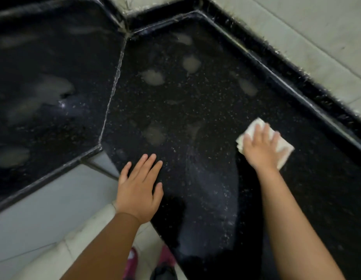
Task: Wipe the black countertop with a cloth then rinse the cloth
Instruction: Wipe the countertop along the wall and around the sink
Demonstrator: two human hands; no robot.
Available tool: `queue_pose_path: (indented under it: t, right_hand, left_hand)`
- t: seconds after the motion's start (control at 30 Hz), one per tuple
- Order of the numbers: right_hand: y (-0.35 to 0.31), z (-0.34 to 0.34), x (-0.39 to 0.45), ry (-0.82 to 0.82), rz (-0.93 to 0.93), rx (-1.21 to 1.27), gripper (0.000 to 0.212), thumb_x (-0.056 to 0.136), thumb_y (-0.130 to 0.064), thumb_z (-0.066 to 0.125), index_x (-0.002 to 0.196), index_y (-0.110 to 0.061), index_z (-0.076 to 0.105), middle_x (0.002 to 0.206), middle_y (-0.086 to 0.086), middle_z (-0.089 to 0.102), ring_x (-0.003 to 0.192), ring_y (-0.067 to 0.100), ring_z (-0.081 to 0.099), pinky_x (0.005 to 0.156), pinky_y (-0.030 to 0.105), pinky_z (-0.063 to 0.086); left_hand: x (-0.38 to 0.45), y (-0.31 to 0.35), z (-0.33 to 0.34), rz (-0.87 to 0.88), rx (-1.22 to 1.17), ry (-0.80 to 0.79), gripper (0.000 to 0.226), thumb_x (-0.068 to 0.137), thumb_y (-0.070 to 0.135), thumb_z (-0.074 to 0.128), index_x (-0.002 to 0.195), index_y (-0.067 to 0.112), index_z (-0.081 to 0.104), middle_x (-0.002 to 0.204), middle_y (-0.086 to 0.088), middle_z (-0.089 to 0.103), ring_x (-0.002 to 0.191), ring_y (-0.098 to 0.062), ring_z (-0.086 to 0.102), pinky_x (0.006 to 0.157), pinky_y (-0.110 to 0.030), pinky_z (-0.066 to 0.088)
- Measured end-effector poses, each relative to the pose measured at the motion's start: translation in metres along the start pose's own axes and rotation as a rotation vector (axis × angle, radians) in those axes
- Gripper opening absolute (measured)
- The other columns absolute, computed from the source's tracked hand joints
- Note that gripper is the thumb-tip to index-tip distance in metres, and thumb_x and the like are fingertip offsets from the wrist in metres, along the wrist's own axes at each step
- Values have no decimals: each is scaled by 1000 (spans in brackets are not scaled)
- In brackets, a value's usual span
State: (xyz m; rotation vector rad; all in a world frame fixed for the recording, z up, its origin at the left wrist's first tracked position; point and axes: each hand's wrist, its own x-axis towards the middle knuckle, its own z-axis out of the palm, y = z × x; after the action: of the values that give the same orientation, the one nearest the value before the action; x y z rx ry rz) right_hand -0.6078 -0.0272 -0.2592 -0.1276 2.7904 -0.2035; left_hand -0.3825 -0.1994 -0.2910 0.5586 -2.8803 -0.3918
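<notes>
The black speckled countertop (195, 110) fills the middle of the view, with pale cloudy patches and a wet streak on it. A folded white cloth (284, 146) lies flat on the counter at the right, near the raised back edge. My right hand (260, 148) presses on the cloth with straight, spread fingers. My left hand (138, 190) rests flat on the counter's front edge, fingers straight, holding nothing.
A second black slab (44, 81) joins at an angle on the left along a pale seam (113, 93). A raised black rim (276, 63) runs along the back, with a pale tiled wall (317, 37) behind. Light floor tiles (44, 209) and my pink shoes (133, 261) lie below.
</notes>
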Motion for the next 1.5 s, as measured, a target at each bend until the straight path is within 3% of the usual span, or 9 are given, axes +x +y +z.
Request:
queue_pose_path:
  t: [0.17, 0.3, 0.4, 0.7, 0.9, 1.03, 1.1, 1.37, 1.5]
  right_hand:
    - [-90, 27, -17, -81, -489, -143, 55, 99, -40, 19, 149, -27, -1, 157, -7, -9, 144, 25, -12, 112, 56, -5]
    - [-51, 44, -91, -57, -747, -220, 54, 95, -45, 16, 146, -28, 22, 157, -6, 14, 145, 23, 8, 114, 51, 8]
    - [30, 54, -135, -98, -760, -242, 53, 96, -51, 9, 135, -31, 38, 143, -7, 41, 140, 17, 21, 110, 43, 13]
    - [21, 9, -29, -36, -90, -62, 54, 99, -42, 19, 148, -31, 2, 157, -9, -9, 144, 20, -13, 113, 53, -8]
    - [-37, 40, -82, -83, -424, -151, 56, 97, -44, 16, 149, -28, 0, 157, -7, -9, 144, 24, -12, 112, 54, -9]
    - [17, 63, -163, -28, -757, -213, 51, 89, -47, 27, 136, -29, 36, 147, -5, 35, 136, 26, 30, 110, 47, 6]
    - [72, 63, -177, -92, -800, -233, 47, 95, -51, 21, 138, -36, 33, 146, -12, 31, 138, 21, 23, 109, 43, 6]
    - [124, 3, -79, 19, 41, -57, 54, 98, -45, 16, 148, -29, 6, 158, -7, -3, 145, 21, -7, 114, 53, 0]
    - [28, 9, -46, -22, 11, -7, 55, 99, -40, 17, 148, -28, -4, 157, -8, -12, 144, 25, -13, 112, 57, -6]
  left_hand:
    - [0, 1, -1, -3, 26, -4, 50, 81, 30, 35, 117, 6, 61, 125, -13, 59, 122, -19, 33, 100, -40, 17]
    - [1, 1, -2, -3, 27, 3, 50, 81, 30, 35, 116, 6, 61, 125, -13, 59, 121, -19, 34, 100, -40, 18]
    - [2, 2, -3, -2, 21, -5, 50, 81, 30, 35, 117, 5, 60, 124, -14, 59, 121, -20, 33, 100, -41, 17]
    - [-1, 3, -3, -12, 40, -40, 51, 81, 30, 34, 118, 5, 60, 125, -15, 58, 118, -30, 50, 101, -40, 17]
    - [-1, 5, -4, -30, 29, -56, 52, 82, 31, 32, 118, 4, 59, 126, -16, 57, 119, -31, 49, 101, -39, 15]
    - [-1, 4, -6, -38, 38, -79, 55, 83, 32, 29, 120, 4, 58, 129, -15, 55, 121, -31, 48, 102, -39, 14]
    - [-2, 4, -6, -53, 26, -89, 57, 83, 34, 27, 122, 4, 57, 131, -15, 53, 125, -30, 45, 104, -42, 17]
    - [-4, 5, -3, -42, 40, -87, 56, 84, 33, 26, 122, 5, 57, 131, -14, 54, 126, -28, 43, 103, -48, 26]
    - [-3, 5, -2, -20, 25, -42, 51, 82, 30, 32, 115, 4, 61, 124, -14, 59, 121, -20, 35, 100, -40, 19]
